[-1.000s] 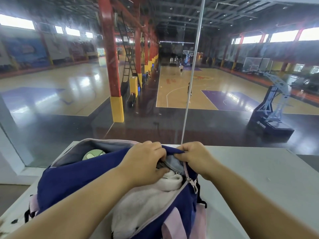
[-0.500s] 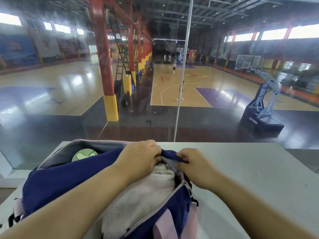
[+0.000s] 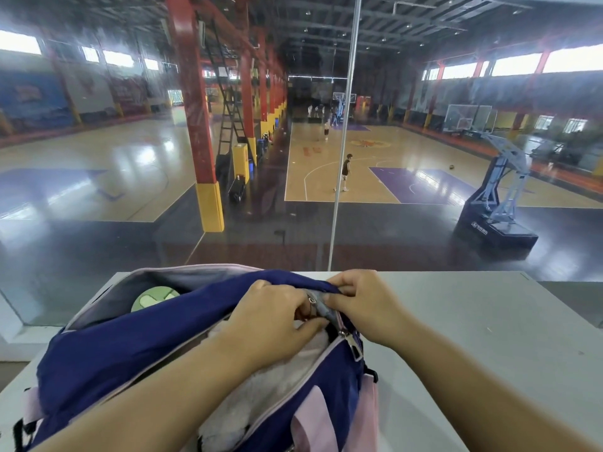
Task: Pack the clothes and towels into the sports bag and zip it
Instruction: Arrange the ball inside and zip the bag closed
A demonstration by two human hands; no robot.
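A navy sports bag [image 3: 114, 347] is sitting by the table's [image 3: 473, 321] left edge, reaching its far edge, mouth gaping. A green disc [image 3: 155, 298] is showing inside at the far left, and a white towel [image 3: 261, 396] is bulging out nearer. At the bag's right end the left hand [image 3: 277, 318] is pinching a metal zip slider [image 3: 311, 301], and the right hand [image 3: 368, 308], just beside it, is gripping the grey zip tape [image 3: 323, 305] with curled fingers

The head-worn view looks forward and down, close over the sports bag [image 3: 130, 347], toward a court [image 3: 319, 181].
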